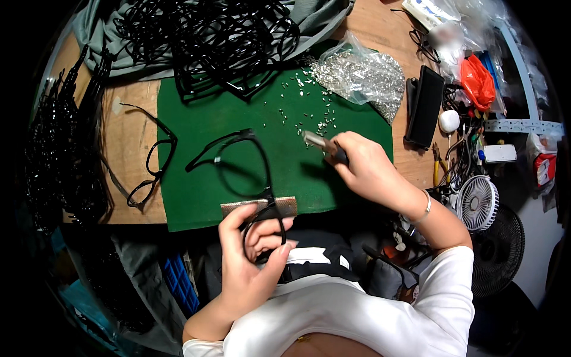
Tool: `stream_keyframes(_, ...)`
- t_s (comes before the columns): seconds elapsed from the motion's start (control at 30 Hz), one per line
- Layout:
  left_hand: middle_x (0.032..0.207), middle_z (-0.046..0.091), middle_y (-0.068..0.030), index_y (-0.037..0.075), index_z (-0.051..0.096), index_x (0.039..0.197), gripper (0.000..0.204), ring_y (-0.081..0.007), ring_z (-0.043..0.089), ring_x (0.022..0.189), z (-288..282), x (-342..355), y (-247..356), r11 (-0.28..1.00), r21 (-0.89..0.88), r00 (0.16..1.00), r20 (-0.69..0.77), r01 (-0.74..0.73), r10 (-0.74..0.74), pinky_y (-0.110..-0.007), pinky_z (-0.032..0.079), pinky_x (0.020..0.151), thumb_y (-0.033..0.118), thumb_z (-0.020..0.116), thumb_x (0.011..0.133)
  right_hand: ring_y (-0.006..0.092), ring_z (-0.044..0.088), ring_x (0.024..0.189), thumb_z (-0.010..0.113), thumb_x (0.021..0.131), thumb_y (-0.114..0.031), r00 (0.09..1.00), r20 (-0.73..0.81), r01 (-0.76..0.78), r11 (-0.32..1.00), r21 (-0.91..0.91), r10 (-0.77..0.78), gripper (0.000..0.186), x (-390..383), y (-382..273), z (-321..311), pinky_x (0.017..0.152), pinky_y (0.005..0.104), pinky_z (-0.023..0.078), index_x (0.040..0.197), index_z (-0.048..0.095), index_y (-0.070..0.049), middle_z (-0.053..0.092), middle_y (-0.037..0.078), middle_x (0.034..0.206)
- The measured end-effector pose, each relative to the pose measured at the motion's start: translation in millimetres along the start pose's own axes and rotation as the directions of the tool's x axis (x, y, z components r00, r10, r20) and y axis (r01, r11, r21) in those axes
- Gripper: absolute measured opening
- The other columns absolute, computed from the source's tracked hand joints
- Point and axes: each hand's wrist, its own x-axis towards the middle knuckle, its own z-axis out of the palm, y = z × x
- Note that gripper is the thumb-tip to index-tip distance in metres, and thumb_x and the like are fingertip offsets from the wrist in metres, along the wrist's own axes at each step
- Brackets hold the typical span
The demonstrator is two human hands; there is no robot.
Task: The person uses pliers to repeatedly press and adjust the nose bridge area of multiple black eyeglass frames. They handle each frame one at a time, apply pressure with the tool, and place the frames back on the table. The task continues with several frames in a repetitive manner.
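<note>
My left hand [253, 241] grips a black eyeglass frame [267, 178] by one rim, near the front edge of the green mat [202, 119]. The other rim and a bent temple reach out over the mat. Beneath the bridge lies a brown, rough-textured strip [288, 206] at the mat's edge. My right hand [366, 166] is closed round a hand tool [318, 141] with a blunt metal end and a dark handle, raised over the mat; its kind I cannot make out. Small silvery pieces [321, 126] lie scattered beyond the tool.
A clear bag of silvery pieces [363, 74] rests at the mat's far right. Black frames [208, 41] are heaped on grey cloth at the back, with more hanging at left [65, 149]. Another eyeglass frame [157, 160], a phone [425, 107], pliers [439, 165] and a white fan [477, 202] flank me.
</note>
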Motion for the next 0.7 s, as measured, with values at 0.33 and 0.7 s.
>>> stream_keyframes(0.33, 0.109, 0.048, -0.0145, 0.003, 0.038, 0.106, 0.031, -0.015, 0.053, 0.091, -17, 4, 3, 0.878, -0.349, 0.933, 0.267, 0.328, -0.243, -0.028, 0.042, 0.082, -0.007, 0.047, 0.078, 0.0347, 0.053, 0.075, 0.058, 0.068, -0.005, 0.988, -0.131, -0.082, 0.996, -0.027, 0.078, 0.017, 16, 11, 24, 0.067, 0.0415, 0.044, 0.081, 0.049, 0.001, 0.053, 0.017, 0.078)
stream_keyframes(0.7, 0.105, 0.05, -0.0171, 0.0, 0.022, 0.126, 0.049, -0.0171, 0.058, 0.08, 8, 10, -10, 0.999, 0.006, 0.999, 0.007, 0.048, -0.048, -0.026, 0.047, 0.074, -0.009, 0.042, 0.082, 0.012, 0.052, 0.062, 0.058, 0.08, -0.011, 0.99, 0.05, -0.128, 0.7, 0.703, 0.131, 0.014, -6, -55, 9, 0.056, 0.027, 0.042, 0.083, 0.051, 0.001, 0.054, 0.006, 0.069)
